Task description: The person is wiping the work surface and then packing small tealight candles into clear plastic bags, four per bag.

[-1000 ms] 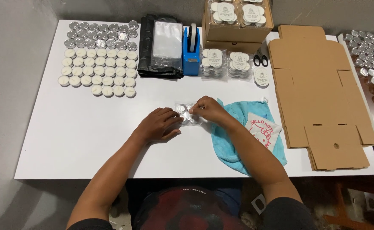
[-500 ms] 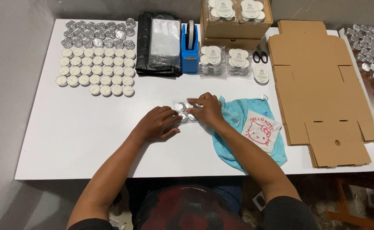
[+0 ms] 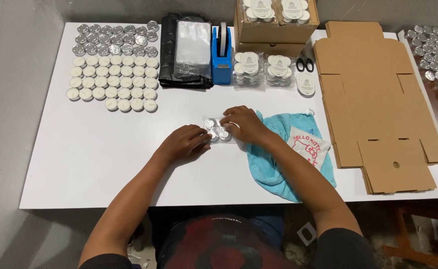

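Observation:
A clear plastic packet of tealight candles (image 3: 217, 129) lies on the white table (image 3: 99, 159) in the middle. My left hand (image 3: 184, 143) rests flat on the table, its fingertips touching the packet's left edge. My right hand (image 3: 243, 123) presses on the packet's right side, fingers curled over it. Rows of white tealights (image 3: 114, 84) and silver tealight cups (image 3: 116, 42) sit at the far left.
A blue cloth (image 3: 278, 149) with a small white pouch (image 3: 308, 147) lies under my right forearm. Flat cardboard boxes (image 3: 373, 99) are stacked at the right. At the back stand a stack of clear bags on black plastic (image 3: 188, 50), a blue tape dispenser (image 3: 222, 55), packed candle packets (image 3: 263, 67), scissors (image 3: 305, 64) and a filled carton (image 3: 276, 22).
My right hand has shifted slightly over the packet, and my left hand has slid a little back from it. The packet stays on the table.

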